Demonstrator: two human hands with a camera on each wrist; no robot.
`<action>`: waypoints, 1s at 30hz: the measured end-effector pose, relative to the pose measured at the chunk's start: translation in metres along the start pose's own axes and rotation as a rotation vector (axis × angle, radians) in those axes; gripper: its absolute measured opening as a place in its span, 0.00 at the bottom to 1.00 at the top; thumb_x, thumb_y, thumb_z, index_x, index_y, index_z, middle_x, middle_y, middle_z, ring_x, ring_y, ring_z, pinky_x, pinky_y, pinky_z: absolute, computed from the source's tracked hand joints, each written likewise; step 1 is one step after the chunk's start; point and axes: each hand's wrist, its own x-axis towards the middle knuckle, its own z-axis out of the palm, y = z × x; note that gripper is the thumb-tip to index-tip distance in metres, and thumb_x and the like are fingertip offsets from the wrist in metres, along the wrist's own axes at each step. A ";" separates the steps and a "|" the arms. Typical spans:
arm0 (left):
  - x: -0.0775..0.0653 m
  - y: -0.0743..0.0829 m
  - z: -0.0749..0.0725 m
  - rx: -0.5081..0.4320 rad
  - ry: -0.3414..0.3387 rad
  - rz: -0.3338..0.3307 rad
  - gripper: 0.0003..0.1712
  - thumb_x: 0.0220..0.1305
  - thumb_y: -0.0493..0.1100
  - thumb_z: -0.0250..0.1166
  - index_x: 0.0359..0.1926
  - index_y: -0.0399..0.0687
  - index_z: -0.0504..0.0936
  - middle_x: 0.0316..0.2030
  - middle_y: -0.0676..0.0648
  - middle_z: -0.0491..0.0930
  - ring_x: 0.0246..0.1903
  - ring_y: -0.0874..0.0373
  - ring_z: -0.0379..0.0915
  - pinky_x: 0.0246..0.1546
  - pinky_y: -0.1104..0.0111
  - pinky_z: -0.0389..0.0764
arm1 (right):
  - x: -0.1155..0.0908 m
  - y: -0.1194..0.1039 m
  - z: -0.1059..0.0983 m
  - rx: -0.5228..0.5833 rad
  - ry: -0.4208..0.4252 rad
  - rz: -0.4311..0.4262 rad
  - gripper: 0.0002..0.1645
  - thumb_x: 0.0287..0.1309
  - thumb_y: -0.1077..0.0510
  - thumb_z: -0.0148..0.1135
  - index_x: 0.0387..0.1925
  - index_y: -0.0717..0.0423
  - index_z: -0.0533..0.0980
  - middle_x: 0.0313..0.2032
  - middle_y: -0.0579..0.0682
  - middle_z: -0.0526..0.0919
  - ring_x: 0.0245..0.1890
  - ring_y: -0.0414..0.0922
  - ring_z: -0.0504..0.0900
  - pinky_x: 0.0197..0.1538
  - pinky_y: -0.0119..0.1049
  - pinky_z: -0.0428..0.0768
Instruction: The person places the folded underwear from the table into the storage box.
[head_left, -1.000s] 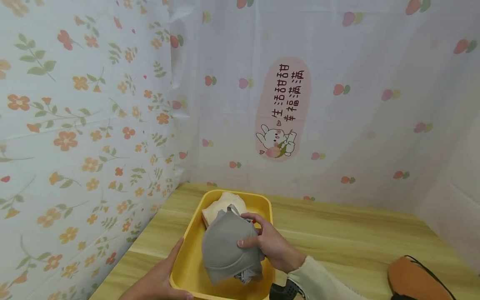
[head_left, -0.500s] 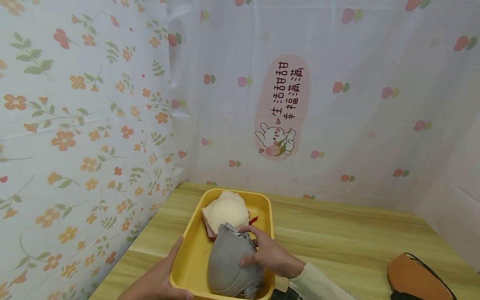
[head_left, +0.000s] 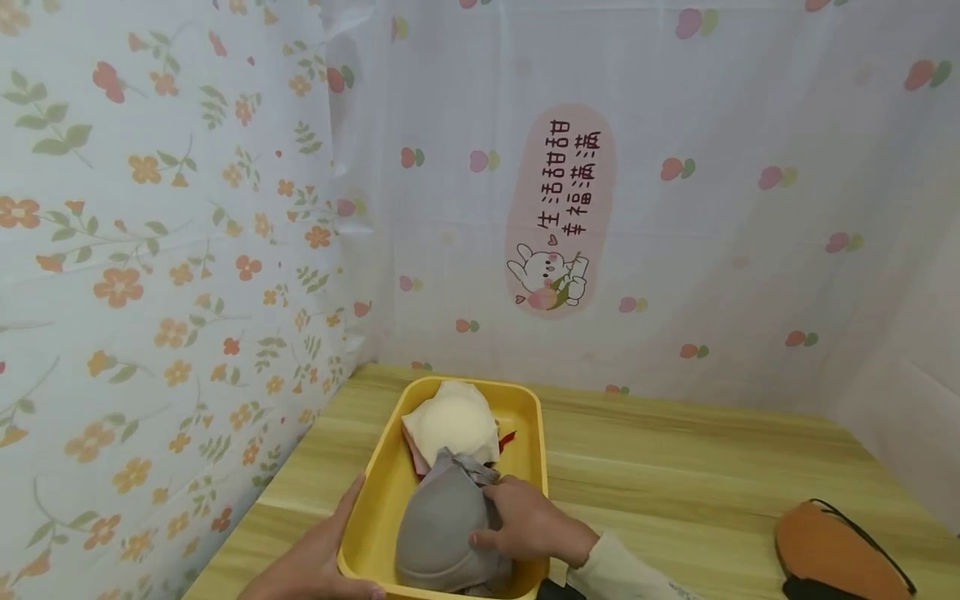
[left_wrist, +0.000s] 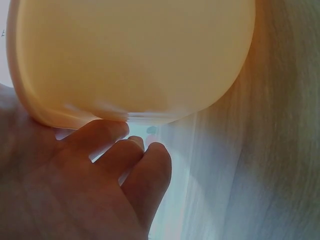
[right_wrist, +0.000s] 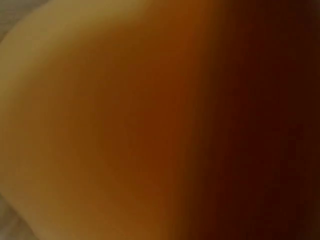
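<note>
A grey bra (head_left: 438,525) lies folded cup-up in the front part of a yellow plastic bin (head_left: 378,500). My right hand (head_left: 525,521) reaches over the bin's right side and grips the bra at its right edge, thumb on the cup; some fingertips are hidden. Behind it, a cream bra (head_left: 453,425) with pink fabric under it sits at the back left of the bin. At the front left corner my left hand (head_left: 318,554) holds the bin from outside. Its bent fingers (left_wrist: 145,180) lie against the outer wall in the left wrist view. The right wrist view is a dark blur of yellow.
A small red strip (head_left: 507,440) shows beside the cream bra. An orange-brown pouch-like thing (head_left: 832,550) with a black cord lies on the wood-grain table (head_left: 675,467) at right. Printed curtains (head_left: 442,200) hang behind and along the left.
The right hand has brought the grey bra down and toward the front of the bin, uncovering the cream bra and red strip. The left hand keeps its place on the bin.
</note>
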 end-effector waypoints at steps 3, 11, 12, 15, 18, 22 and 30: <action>0.000 -0.003 0.001 0.013 0.006 0.023 0.71 0.57 0.46 0.74 0.78 0.35 0.25 0.55 0.34 0.75 0.40 0.70 0.76 0.41 0.74 0.76 | -0.001 0.002 0.000 0.019 0.004 -0.024 0.28 0.56 0.45 0.72 0.48 0.65 0.82 0.30 0.48 0.83 0.30 0.37 0.74 0.32 0.31 0.71; 0.002 -0.002 0.001 -0.069 -0.014 0.000 0.70 0.59 0.45 0.73 0.78 0.39 0.24 0.54 0.37 0.75 0.42 0.68 0.77 0.42 0.74 0.77 | -0.012 0.007 -0.014 0.096 0.012 -0.045 0.34 0.59 0.46 0.70 0.60 0.63 0.77 0.48 0.55 0.86 0.42 0.47 0.83 0.43 0.37 0.80; 0.001 -0.002 0.001 -0.062 -0.011 0.002 0.70 0.59 0.45 0.73 0.78 0.38 0.24 0.54 0.36 0.75 0.41 0.68 0.77 0.42 0.74 0.77 | -0.013 0.008 -0.016 0.120 0.009 -0.050 0.33 0.60 0.47 0.70 0.60 0.62 0.76 0.50 0.56 0.85 0.43 0.50 0.84 0.44 0.37 0.81; 0.001 -0.003 0.001 -0.057 -0.006 0.018 0.70 0.59 0.45 0.73 0.77 0.37 0.24 0.55 0.35 0.74 0.42 0.68 0.77 0.42 0.74 0.77 | -0.019 0.014 -0.022 0.205 0.008 -0.076 0.29 0.62 0.48 0.68 0.58 0.61 0.77 0.56 0.57 0.82 0.46 0.55 0.84 0.42 0.35 0.82; 0.001 -0.005 0.003 -0.077 -0.009 0.037 0.70 0.59 0.44 0.73 0.78 0.38 0.23 0.55 0.34 0.73 0.42 0.68 0.77 0.42 0.73 0.77 | -0.025 0.021 -0.027 0.274 0.027 -0.115 0.26 0.64 0.49 0.66 0.58 0.60 0.77 0.56 0.58 0.80 0.47 0.57 0.83 0.41 0.32 0.82; 0.001 -0.005 0.003 -0.106 -0.018 0.043 0.70 0.59 0.43 0.73 0.78 0.40 0.23 0.56 0.33 0.72 0.43 0.67 0.77 0.42 0.73 0.78 | -0.033 0.033 -0.035 0.328 0.069 -0.146 0.24 0.66 0.49 0.64 0.57 0.57 0.76 0.56 0.57 0.79 0.49 0.56 0.84 0.41 0.30 0.82; 0.002 -0.002 0.002 -0.093 -0.018 -0.001 0.71 0.58 0.42 0.73 0.78 0.42 0.23 0.52 0.36 0.75 0.41 0.67 0.78 0.41 0.73 0.77 | -0.056 0.056 -0.060 0.376 0.124 -0.099 0.21 0.69 0.50 0.61 0.58 0.56 0.76 0.57 0.59 0.80 0.49 0.50 0.84 0.43 0.31 0.82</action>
